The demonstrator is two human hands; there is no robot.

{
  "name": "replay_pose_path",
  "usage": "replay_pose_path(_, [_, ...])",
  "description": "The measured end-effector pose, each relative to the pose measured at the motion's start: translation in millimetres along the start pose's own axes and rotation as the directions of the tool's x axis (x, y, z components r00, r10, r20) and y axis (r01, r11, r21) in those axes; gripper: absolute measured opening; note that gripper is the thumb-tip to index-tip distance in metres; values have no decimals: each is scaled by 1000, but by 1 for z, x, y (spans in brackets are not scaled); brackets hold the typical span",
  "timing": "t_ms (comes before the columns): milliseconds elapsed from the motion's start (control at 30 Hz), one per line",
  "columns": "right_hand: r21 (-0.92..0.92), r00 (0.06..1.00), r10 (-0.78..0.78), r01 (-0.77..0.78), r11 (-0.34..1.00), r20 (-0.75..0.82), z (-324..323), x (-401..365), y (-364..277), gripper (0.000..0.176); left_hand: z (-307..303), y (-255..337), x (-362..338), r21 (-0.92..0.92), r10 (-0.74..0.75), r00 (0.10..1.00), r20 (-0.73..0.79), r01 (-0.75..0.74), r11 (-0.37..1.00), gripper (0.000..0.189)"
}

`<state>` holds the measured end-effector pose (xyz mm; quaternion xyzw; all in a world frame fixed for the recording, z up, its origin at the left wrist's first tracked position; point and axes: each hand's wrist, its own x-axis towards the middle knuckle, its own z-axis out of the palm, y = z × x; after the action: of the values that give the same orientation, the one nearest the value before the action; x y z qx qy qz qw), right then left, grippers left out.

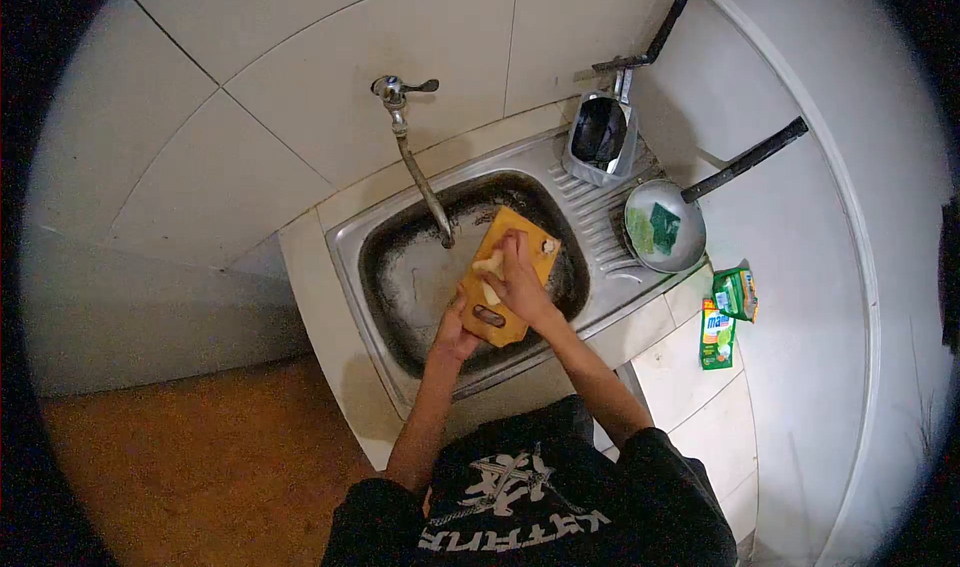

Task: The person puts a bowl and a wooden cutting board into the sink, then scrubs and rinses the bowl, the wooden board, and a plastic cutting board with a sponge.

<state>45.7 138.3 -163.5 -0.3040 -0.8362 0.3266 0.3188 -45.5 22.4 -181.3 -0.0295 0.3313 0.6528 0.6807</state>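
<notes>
Over the sink [408, 272], the left hand [456, 337] clamps the yellow board [511, 229]; the right hand [522, 285] is closed on a pale piece [488, 266] against it. Right of the sink sits a pan [692, 245]; beyond the sink, a tap [396, 95].

Blk T-shirt [545, 429], 2 short sleeves [660, 462], pale graphic [502, 481] w/ crossed lines, angular lettering [515, 539].

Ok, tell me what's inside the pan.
The pan holds a light green piece and a dark green piece, side by side. Whatever they cover can't be seen.
</notes>
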Motion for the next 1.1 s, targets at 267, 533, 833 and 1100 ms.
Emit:
replay_pose_path(267, [-299,995,75,-54,953,60,5,-27,-35,55,-20,-6,3,-23,104,993,54,-103,994,46])
replay_pose_path(533, [-160,972,-111,146,976,206,8,-13,4,51,-5,-4,-14,-38,44,999,-3,-44,998,46])
replay_pose_path(833, [481,984,176,-143,865,-24,2,-4,-27,14,-10,-6,-20,-124,43,998,41,-37,992,47])
replay_pose_path(1100, [355,853,437,-518,778,287,12,1,-43,26,-41,-17,-17,-92,30,994,101,-21,996,46])
